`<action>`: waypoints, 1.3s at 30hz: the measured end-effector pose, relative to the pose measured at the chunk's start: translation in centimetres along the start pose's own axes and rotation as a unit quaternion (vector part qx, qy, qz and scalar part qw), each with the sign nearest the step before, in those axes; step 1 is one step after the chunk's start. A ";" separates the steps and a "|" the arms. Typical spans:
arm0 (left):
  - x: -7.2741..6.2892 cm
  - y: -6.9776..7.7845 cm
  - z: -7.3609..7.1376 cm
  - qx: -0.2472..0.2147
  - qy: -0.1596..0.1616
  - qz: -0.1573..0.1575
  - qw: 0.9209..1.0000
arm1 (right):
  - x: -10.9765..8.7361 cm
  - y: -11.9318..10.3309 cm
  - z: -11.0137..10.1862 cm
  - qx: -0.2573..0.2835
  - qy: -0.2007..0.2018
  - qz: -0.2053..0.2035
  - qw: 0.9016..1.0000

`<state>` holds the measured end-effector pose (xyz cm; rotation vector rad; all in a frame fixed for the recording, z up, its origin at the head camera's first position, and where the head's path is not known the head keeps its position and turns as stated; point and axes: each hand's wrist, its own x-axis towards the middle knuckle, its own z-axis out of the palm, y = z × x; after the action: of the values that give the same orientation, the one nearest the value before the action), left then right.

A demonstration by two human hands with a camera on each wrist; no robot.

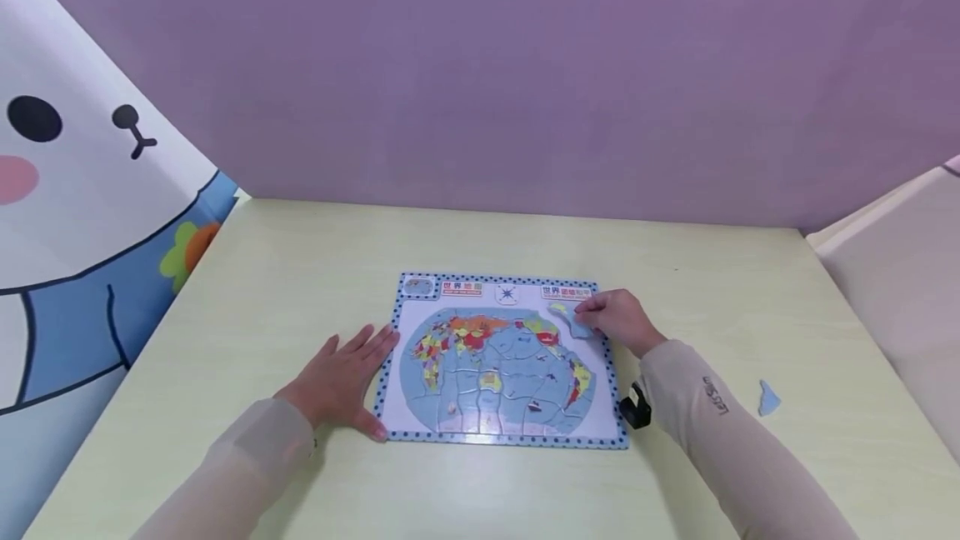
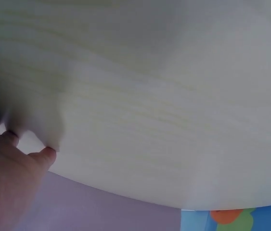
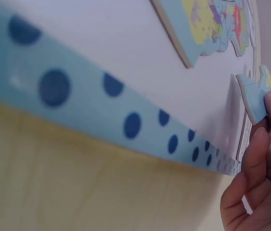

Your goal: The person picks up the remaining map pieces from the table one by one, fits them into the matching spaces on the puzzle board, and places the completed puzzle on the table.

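A world-map jigsaw puzzle [image 1: 517, 361] in a frame with a blue dotted border lies flat on the table. Between thumb and fingers, my right hand [image 1: 618, 321] pinches a blue puzzle piece [image 1: 570, 320] with a yellow-green patch, over the upper right of the board. In the right wrist view that puzzle piece [image 3: 255, 96] is tilted and raised above the white backing, beside the laid map pieces. My left hand [image 1: 341, 382] rests with fingers spread at the board's left edge; only part of this hand [image 2: 15, 168] shows in the left wrist view.
Another small blue puzzle piece [image 1: 768, 398] lies on the table, right of my right forearm. A purple wall [image 1: 517, 90] stands along the table's back edge, and a cartoon-printed panel [image 1: 82, 215] flanks the left side. A black wrist device [image 1: 635, 408] sits at my right sleeve.
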<state>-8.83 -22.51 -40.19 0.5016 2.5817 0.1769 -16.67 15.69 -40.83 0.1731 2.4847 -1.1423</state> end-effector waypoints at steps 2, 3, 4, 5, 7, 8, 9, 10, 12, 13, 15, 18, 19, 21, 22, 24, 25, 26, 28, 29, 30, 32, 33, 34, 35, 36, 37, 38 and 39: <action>0.0 0.0 -0.1 0.001 -0.003 -0.001 1.000 | 0.0 -0.2 0.0 0.000 0.002 -0.005 1.000; -0.1 0.0 -0.2 0.002 -0.004 -0.001 1.000 | 0.0 -0.3 0.0 0.000 0.002 -0.009 1.000; -0.1 0.0 -0.2 0.003 -0.005 0.000 1.000 | 0.0 -0.3 0.1 0.000 0.003 -0.012 1.000; -0.2 0.0 -0.2 0.005 -0.004 0.002 1.000 | 0.0 -0.4 0.1 -0.001 0.003 -0.014 1.000; -0.2 0.1 -0.3 0.007 -0.003 0.008 1.000 | 0.0 -0.5 0.2 -0.003 0.004 -0.013 1.000; -0.3 0.1 -0.3 0.007 -0.001 0.011 1.000 | 0.0 -0.5 0.2 -0.005 0.004 -0.014 1.000; -0.3 0.1 -0.2 0.007 0.001 0.015 1.000 | 0.0 -0.5 0.2 -0.007 0.003 -0.014 1.000; -0.4 0.1 -0.2 0.006 0.003 0.017 1.000 | 0.1 -0.6 0.3 -0.009 0.003 -0.014 1.000; -0.4 0.0 -0.1 0.004 0.008 0.019 1.000 | 0.3 -0.8 0.4 -0.012 0.000 -0.014 1.000; -0.5 -0.1 -0.1 0.004 0.012 0.021 1.000 | 0.4 -0.8 0.5 -0.013 -0.002 -0.016 1.000; -0.5 -0.2 0.0 0.005 0.019 0.024 1.000 | 0.5 -0.9 0.8 -0.010 -0.003 -0.010 1.000; -0.7 -0.5 0.3 0.014 0.031 0.037 0.999 | 0.5 -0.8 1.2 -0.017 -0.004 -0.003 1.000; -0.7 -0.5 0.4 0.018 0.035 0.044 0.998 | 0.4 -0.8 1.3 -0.022 -0.004 -0.001 1.000; -0.8 -0.7 0.5 0.025 0.038 0.052 0.998 | 0.3 -0.8 1.5 -0.033 -0.003 0.001 0.999; -0.8 -0.7 0.6 0.028 0.041 0.056 0.997 | 0.3 -0.8 1.5 -0.039 -0.003 0.000 0.999; -0.8 -0.8 0.7 0.031 0.042 0.058 0.997 | 0.3 -1.0 1.4 -0.044 -0.003 0.001 0.999; -0.8 -0.7 0.7 0.033 0.039 0.058 0.997 | 0.2 -1.0 1.4 -0.044 -0.003 0.002 0.999; -0.7 -0.7 0.7 0.034 0.036 0.056 0.997 | 0.1 -1.0 1.4 -0.045 -0.003 0.002 0.999; -0.7 -0.6 0.6 0.034 0.029 0.053 0.998 | -0.1 -1.0 1.3 -0.049 -0.006 -0.001 0.999; -0.7 -0.5 0.5 0.033 0.025 0.051 0.998 | -0.1 -1.1 1.4 -0.050 -0.008 0.000 0.999; -0.7 -0.4 0.5 0.032 0.020 0.048 0.998 | -0.2 -1.1 1.4 -0.053 -0.009 -0.001 0.999; -0.7 -0.3 0.4 0.030 0.013 0.043 0.999 | -0.2 -1.1 1.4 -0.058 -0.009 -0.002 0.998; -0.7 -0.3 0.3 0.031 0.012 0.042 0.999 | -0.3 -1.1 1.4 -0.060 -0.009 -0.003 0.998; -0.7 -0.3 0.3 0.032 0.011 0.041 0.999 | -0.3 -1.1 1.4 -0.062 -0.007 -0.002 0.998; -0.6 -0.2 0.2 0.033 0.010 0.041 0.999 | -0.3 -1.1 1.5 -0.062 -0.006 -0.001 0.998; -0.6 -0.2 0.2 0.035 0.010 0.039 0.999 | -0.3 -1.1 1.5 -0.063 -0.005 -0.003 0.998; -0.7 -0.2 0.2 0.040 0.009 0.039 0.998 | -0.2 -1.1 1.5 -0.065 -0.005 -0.004 0.998; -0.7 -0.2 0.2 0.041 0.010 0.040 0.998 | -0.3 -1.0 1.5 -0.066 -0.005 -0.006 0.998; -0.7 -0.2 0.2 0.042 0.010 0.041 0.998 | -0.3 -1.0 1.5 -0.068 -0.006 -0.007 0.998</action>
<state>-8.22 -23.02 -40.04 0.6400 2.5981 0.1015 -16.26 13.92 -40.92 0.1110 2.5458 -0.9736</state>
